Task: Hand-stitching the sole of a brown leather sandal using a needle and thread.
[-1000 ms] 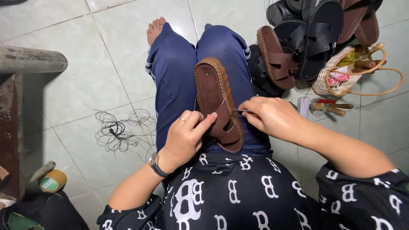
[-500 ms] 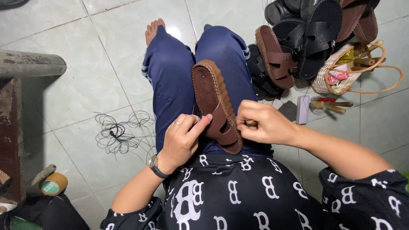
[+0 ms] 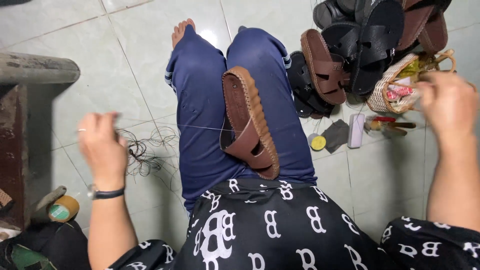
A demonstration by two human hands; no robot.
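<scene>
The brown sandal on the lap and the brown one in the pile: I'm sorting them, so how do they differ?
The sandal on the lap lies sole-up across the thighs, stitched edge showing; the brown sandal in the pile lies strap-up on the floor. The first stands alone; the second leans against black sandals. Both are brown slip-ons with a wide strap.

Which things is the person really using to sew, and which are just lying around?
In use:
- brown sandal on the lap
- thin thread, pulled sideways by the left hand
- right hand, raised out to the side, blurred

Lying about:
- pile of sandals
- woven basket
- tape roll
- tangle of dark thread on the floor
</scene>
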